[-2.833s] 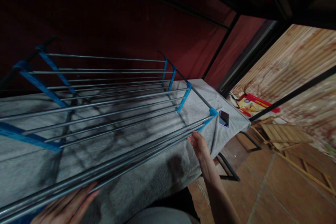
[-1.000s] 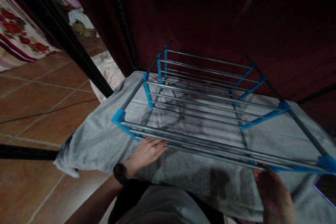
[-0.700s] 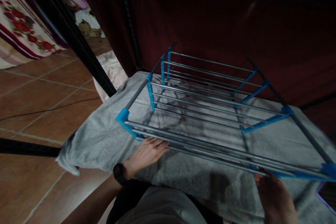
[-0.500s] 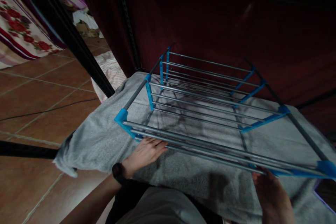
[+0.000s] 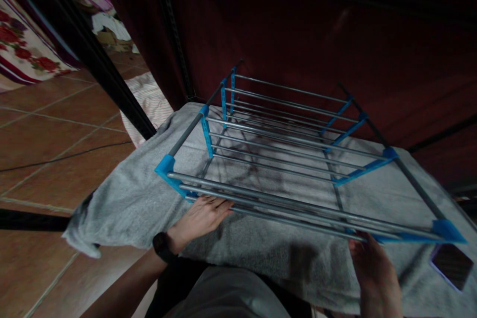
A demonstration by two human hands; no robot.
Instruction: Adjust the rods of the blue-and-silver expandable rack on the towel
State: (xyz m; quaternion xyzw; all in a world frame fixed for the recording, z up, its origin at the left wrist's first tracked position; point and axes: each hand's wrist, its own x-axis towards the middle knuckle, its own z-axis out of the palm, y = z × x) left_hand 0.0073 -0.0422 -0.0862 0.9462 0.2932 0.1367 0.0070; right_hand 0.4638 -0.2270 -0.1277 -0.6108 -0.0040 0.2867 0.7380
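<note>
A metal rack [image 5: 286, 131] with grey tubes and blue plastic joints stands on a grey towel-like cloth. My left hand [image 5: 207, 214] is closed on its lowest front tube, near the left blue corner piece; the thumb and some fingertips are hidden. Farther right, my right hand [image 5: 367, 253] grips the same front part of the rack, close to a blue joint, its fingers partly hidden and in shadow. Both hands are at the near side of the rack, with its tiers of tubes stretching away behind them.
The grey cloth [image 5: 126, 194] covers the surface under the rack. A phone with a purple edge [image 5: 451, 264] lies at the right. Black metal posts [image 5: 112, 79] frame the left side, and a dark red curtain [image 5: 283, 35] hangs behind. A thin cable [image 5: 67, 155] crosses the tiled floor.
The whole scene has shifted slightly left in view, showing more of the phone. Both hands keep their hold on the rack, which has hardly moved on the cloth.
</note>
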